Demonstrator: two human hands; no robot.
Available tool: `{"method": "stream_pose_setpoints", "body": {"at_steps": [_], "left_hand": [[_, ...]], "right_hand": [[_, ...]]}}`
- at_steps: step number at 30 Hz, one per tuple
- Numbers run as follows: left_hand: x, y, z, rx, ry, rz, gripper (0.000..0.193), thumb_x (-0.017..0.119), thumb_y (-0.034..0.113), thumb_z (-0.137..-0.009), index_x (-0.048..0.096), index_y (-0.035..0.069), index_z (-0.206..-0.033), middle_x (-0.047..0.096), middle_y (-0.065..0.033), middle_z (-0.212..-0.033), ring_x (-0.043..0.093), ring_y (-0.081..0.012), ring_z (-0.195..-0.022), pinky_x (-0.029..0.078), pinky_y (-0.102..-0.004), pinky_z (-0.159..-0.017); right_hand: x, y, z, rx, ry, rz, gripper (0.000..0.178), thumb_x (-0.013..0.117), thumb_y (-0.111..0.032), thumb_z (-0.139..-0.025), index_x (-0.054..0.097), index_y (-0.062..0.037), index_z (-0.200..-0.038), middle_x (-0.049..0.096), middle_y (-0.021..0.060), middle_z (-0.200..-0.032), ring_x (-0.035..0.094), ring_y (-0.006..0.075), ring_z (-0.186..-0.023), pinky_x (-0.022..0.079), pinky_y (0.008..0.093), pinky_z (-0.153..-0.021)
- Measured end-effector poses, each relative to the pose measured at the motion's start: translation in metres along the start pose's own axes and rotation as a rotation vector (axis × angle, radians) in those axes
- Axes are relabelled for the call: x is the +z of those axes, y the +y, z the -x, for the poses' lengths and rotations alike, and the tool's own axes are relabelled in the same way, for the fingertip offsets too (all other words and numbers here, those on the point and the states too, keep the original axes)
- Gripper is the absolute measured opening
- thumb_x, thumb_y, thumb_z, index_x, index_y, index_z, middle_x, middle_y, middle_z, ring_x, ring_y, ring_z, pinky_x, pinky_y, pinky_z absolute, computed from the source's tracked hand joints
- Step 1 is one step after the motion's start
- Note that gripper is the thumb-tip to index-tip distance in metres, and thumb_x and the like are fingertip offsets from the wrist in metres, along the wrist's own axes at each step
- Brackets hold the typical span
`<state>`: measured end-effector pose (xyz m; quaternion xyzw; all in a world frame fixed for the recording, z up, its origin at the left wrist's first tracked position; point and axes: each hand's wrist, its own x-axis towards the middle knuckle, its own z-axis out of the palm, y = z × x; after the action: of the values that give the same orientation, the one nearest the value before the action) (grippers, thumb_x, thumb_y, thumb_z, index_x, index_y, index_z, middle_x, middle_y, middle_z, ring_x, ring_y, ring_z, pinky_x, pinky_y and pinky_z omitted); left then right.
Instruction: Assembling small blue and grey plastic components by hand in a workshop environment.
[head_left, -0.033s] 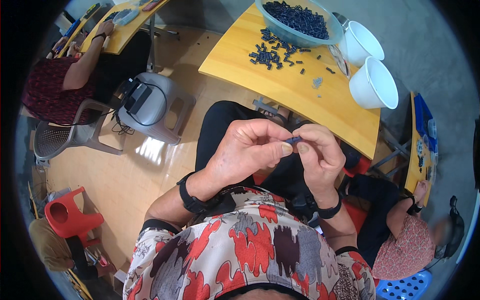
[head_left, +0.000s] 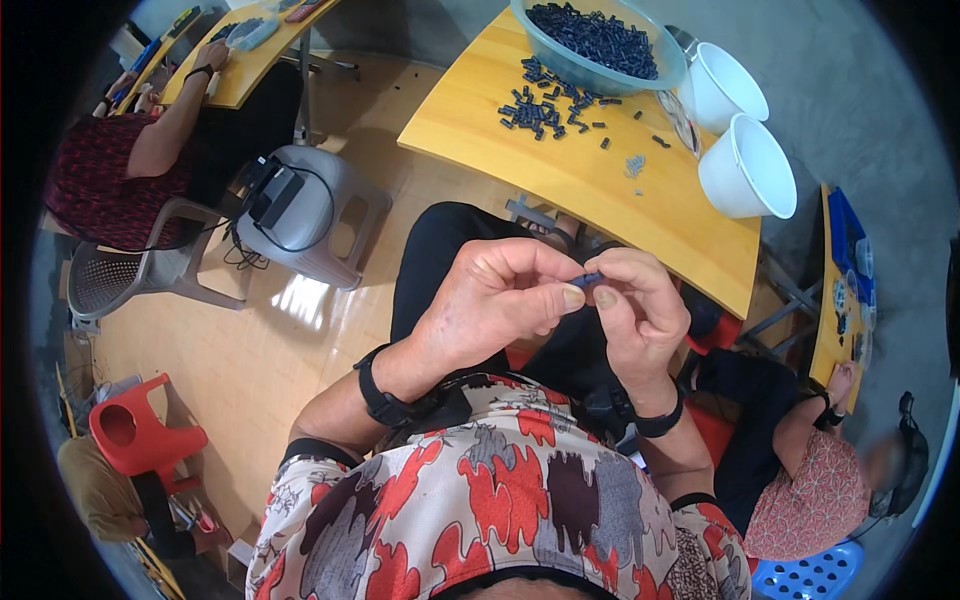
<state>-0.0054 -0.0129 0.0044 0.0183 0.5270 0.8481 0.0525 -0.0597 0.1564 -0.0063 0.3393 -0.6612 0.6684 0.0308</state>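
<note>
Above trousers (head_left: 425, 255), left fingers (head_left: 548, 303) and right fingers (head_left: 621, 312) pinch a mostly hidden blue piece (head_left: 591, 281).

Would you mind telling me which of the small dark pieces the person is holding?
The dark piece pinched between the left hand and the right hand; the other pieces nearby lie on the yellow table or in the bowl.

The worktop (head_left: 580, 170) at 1 o'clock looks like smooth wood with a soft shine. On it, the big bowl (head_left: 575, 72) is see-through plastic, and the dark bits (head_left: 530, 112) look like hard plastic. So does the small piece (head_left: 588, 281) near the middle, toward 3 o'clock. The buckets (head_left: 727, 172) at 2 o'clock are smooth plastic. The red stool (head_left: 160, 442) at 8 o'clock is plastic. At 9 o'clock the floor (head_left: 270, 340) is smooth and glossy. The shirt (head_left: 500, 500) at 6 o'clock is matt cloth.
</note>
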Motion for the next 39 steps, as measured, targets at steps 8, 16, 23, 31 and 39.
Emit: {"method": "stream_pose_setpoints", "body": {"at_steps": [8, 16, 23, 31, 39], "left_hand": [[-0.002, -0.003, -0.002, 0.005, -0.008, 0.065, 0.014, 0.063, 0.004, -0.084, 0.063, -0.002, -0.097, 0.065, -0.0045, -0.082, 0.057, -0.0062, -0.066, 0.049, -0.0194, -0.061], [0.005, 0.002, 0.001, 0.080, 0.035, -0.061, 0.014, 0.063, 0.000, -0.083, 0.063, -0.002, -0.096, 0.064, -0.0034, -0.084, 0.057, -0.0045, -0.072, 0.049, -0.0185, -0.064], [0.005, 0.004, 0.001, 0.085, 0.044, -0.066, 0.014, 0.064, -0.001, -0.082, 0.063, -0.002, -0.096, 0.064, -0.0033, -0.085, 0.058, -0.0042, -0.075, 0.049, -0.0179, -0.067], [0.002, -0.001, 0.003, 0.018, 0.042, -0.036, 0.015, 0.064, 0.000, -0.082, 0.064, -0.002, -0.097, 0.065, -0.0043, -0.086, 0.059, -0.0055, -0.075, 0.050, -0.0192, -0.066], [-0.004, -0.002, 0.003, -0.093, -0.019, 0.042, 0.017, 0.061, 0.006, -0.086, 0.064, -0.003, -0.100, 0.066, -0.0084, -0.082, 0.060, -0.0093, -0.066, 0.051, -0.0217, -0.061]], "right_hand": [[0.000, 0.000, -0.004, -0.090, -0.059, 0.071, 0.029, 0.067, -0.004, -0.079, 0.057, 0.0003, -0.105, 0.060, 0.0108, -0.097, 0.056, 0.0125, -0.076, 0.046, 0.0223, -0.067], [-0.001, -0.002, -0.005, 0.031, -0.033, -0.045, 0.017, 0.064, -0.004, -0.083, 0.059, 0.0017, -0.098, 0.060, 0.0100, -0.096, 0.056, 0.0119, -0.082, 0.046, 0.0225, -0.071], [0.001, -0.004, -0.005, 0.120, 0.005, -0.112, 0.011, 0.062, 0.000, -0.082, 0.061, 0.0017, -0.093, 0.061, 0.0089, -0.095, 0.057, 0.0135, -0.084, 0.045, 0.0232, -0.074], [0.001, -0.011, -0.009, 0.009, -0.028, 0.159, 0.009, 0.062, -0.002, -0.083, 0.061, 0.0002, -0.092, 0.063, 0.0098, -0.091, 0.060, 0.0180, -0.083, 0.047, 0.0263, -0.073], [0.000, -0.006, -0.008, -0.022, -0.082, 0.138, 0.009, 0.061, -0.003, -0.084, 0.061, -0.0003, -0.093, 0.063, 0.0101, -0.092, 0.060, 0.0187, -0.084, 0.047, 0.0268, -0.073]]}}
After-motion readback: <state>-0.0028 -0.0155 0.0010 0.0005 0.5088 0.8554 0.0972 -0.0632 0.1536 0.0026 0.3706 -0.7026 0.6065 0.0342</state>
